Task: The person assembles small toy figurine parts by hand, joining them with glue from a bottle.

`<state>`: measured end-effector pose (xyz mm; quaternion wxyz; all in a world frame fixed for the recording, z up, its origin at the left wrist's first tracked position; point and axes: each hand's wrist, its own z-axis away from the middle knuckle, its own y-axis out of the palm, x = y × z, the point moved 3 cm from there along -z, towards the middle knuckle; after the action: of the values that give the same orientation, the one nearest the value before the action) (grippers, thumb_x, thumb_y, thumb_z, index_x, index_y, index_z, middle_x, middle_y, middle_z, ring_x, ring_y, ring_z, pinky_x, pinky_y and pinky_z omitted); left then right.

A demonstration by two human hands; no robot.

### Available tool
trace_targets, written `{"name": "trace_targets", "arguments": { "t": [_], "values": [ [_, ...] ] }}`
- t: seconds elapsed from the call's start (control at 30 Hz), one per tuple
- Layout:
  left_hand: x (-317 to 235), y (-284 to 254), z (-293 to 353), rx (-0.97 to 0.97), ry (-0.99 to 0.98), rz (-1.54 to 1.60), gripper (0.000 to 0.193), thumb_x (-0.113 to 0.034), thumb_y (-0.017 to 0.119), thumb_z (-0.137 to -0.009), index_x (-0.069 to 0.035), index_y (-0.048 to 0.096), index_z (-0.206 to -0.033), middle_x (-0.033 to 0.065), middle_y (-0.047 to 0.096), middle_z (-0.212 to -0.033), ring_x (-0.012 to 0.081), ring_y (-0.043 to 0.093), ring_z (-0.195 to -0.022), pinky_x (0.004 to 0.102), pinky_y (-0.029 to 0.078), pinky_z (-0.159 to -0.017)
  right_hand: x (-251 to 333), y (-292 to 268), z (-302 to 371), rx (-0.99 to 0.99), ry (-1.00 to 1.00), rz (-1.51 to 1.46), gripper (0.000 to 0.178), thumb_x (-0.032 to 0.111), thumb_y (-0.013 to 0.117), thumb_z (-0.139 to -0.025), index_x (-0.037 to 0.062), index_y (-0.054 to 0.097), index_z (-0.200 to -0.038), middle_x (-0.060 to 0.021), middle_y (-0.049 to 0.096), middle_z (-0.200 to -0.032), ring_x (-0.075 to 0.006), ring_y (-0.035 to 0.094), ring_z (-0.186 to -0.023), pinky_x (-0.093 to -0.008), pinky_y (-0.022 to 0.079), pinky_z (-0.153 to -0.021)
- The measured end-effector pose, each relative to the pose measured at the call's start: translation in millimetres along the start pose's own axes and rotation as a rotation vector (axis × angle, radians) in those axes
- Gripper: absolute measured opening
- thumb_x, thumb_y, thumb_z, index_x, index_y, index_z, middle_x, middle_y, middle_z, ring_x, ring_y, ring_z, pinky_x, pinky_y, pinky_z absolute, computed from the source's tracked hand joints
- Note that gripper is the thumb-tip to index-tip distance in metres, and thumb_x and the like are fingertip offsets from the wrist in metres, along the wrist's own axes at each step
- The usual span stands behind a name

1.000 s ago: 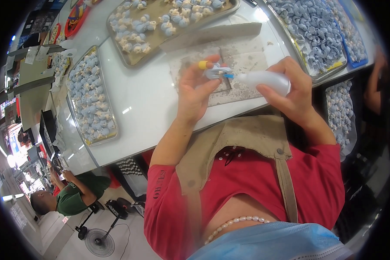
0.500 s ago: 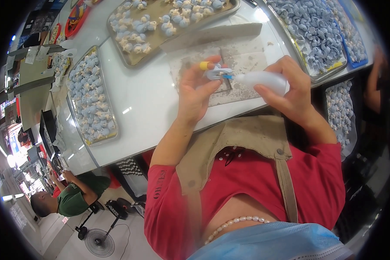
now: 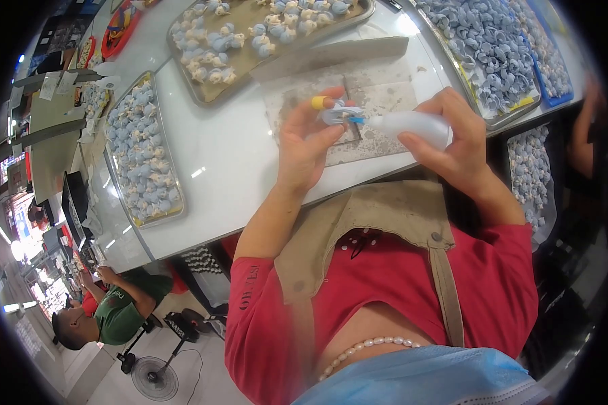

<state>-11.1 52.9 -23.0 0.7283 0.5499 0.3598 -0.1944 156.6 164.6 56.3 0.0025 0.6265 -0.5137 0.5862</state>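
Between the fingertips of my left hand (image 3: 304, 145) is a small light-blue curved plastic part (image 3: 334, 115). Yellow tape wraps one finger of that hand. My right hand (image 3: 456, 138) grips a white squeeze bottle (image 3: 415, 128), lying nearly level with its blue nozzle (image 3: 356, 120) pointing left at the part. Tip and part are very close; whether they touch I cannot tell. Both hands are above a stained cardboard sheet (image 3: 385, 125) on the white table, with a dark-edged flat square (image 3: 348, 135) partly hidden behind my left hand.
A metal tray (image 3: 206, 91) of blue and cream figures stands at the back. Another tray (image 3: 177, 210) of them is at left. Far right, a tray (image 3: 496, 123) holds loose blue parts beside a blue bin (image 3: 554, 101). A person in green (image 3: 118, 314) sits at lower left.
My right hand and the bottle have shifted slightly right, drawing the nozzle back a little. My left hand keeps its place. The seated person's head has moved a little.
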Motion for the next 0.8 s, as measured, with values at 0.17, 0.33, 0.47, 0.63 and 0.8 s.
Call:
{"name": "trace_targets", "arguments": {
  "t": [0.17, 0.33, 0.47, 0.63, 0.8],
  "values": [
    [1, 1, -1, 0.007, -0.004, 0.004, 0.036, 0.011, 0.057, -0.074, -0.006, 0.055, -0.105, 0.0123, 0.046, -0.125, 0.0264, 0.049, -0.112, 0.0343, 0.043, -0.090, -1, 0, 0, -0.010, 0.006, 0.010, 0.020, 0.007, 0.072, -0.065, -0.0003, 0.056, -0.076, -0.0077, 0.052, -0.071, -0.0173, 0.051, -0.063, -0.0252, 0.038, -0.056],
    [-1, 1, 0, 0.008, -0.007, 0.028, 0.037, 0.010, 0.057, -0.074, -0.006, 0.054, -0.107, 0.0122, 0.047, -0.125, 0.0251, 0.050, -0.111, 0.0330, 0.043, -0.089, -3, -5, 4, 0.008, 0.106, -0.099, 0.024, 0.013, 0.073, -0.068, 0.0004, 0.056, -0.079, -0.0070, 0.055, -0.071, -0.0148, 0.051, -0.065, -0.0264, 0.040, -0.057],
    [0, 0, 4, -0.030, -0.038, 0.033, 0.037, 0.009, 0.056, -0.075, -0.006, 0.054, -0.109, 0.0118, 0.047, -0.124, 0.0219, 0.051, -0.109, 0.0301, 0.045, -0.087, -9, -9, 13, 0.061, 0.362, -0.336, 0.022, 0.014, 0.070, -0.073, 0.0013, 0.055, -0.082, -0.0037, 0.058, -0.078, -0.0087, 0.052, -0.071, -0.0232, 0.041, -0.060],
    [-3, 5, 9, -0.069, -0.184, 0.109, 0.038, 0.005, 0.055, -0.078, -0.007, 0.052, -0.114, 0.0109, 0.049, -0.121, 0.0188, 0.053, -0.104, 0.0248, 0.045, -0.083, -40, -1, 29, -0.094, 0.552, -0.835, 0.019, 0.017, 0.064, -0.079, 0.0030, 0.056, -0.089, -0.0013, 0.058, -0.086, -0.0072, 0.053, -0.075, -0.0201, 0.041, -0.063],
    [-3, 8, 24, -0.060, -0.264, 0.157, 0.039, -0.001, 0.055, -0.082, -0.008, 0.049, -0.120, 0.0105, 0.051, -0.119, 0.0173, 0.055, -0.098, 0.0202, 0.045, -0.075, -55, 7, 31, -0.017, 0.589, -0.488, 0.024, 0.023, 0.063, -0.080, 0.0024, 0.057, -0.092, -0.0023, 0.057, -0.085, -0.0079, 0.051, -0.077, -0.0222, 0.041, -0.066]
  ]
}}
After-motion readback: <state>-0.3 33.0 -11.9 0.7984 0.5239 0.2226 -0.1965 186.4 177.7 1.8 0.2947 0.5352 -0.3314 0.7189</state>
